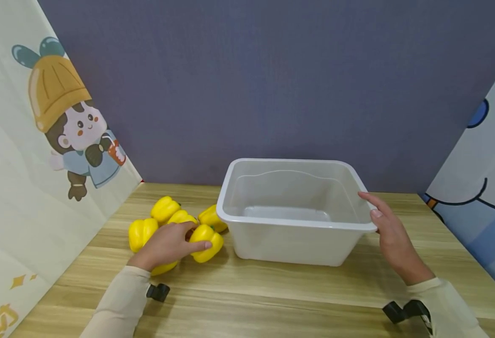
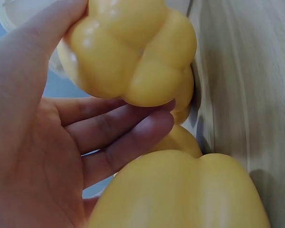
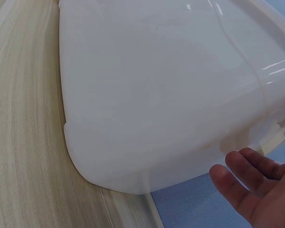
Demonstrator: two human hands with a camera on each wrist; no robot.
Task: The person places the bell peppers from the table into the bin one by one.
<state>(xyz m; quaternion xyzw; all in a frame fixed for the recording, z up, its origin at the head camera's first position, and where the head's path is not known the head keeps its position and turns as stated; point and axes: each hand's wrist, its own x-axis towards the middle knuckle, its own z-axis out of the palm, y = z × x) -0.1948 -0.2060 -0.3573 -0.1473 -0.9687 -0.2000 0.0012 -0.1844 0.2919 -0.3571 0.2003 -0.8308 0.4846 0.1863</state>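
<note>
Left hand (image 1: 168,243): fingers clamped on a yellow pepper (image 1: 207,243) just left of the white tub (image 1: 290,244), other peppers (image 1: 142,234) near. Right hand (image 1: 394,241) touches tub's right rim, fingers loosely extended.

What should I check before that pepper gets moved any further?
1. Left hand on the front yellow pepper: ok, thumb and fingers are on it.
2. Firmness of that hold: cannot tell.
3. Room around the pepper: not ok, other yellow peppers crowd close behind it.
4. White bin: ok, upright with its top open.
5. Right hand: ok, at the bin's right rim.
</note>
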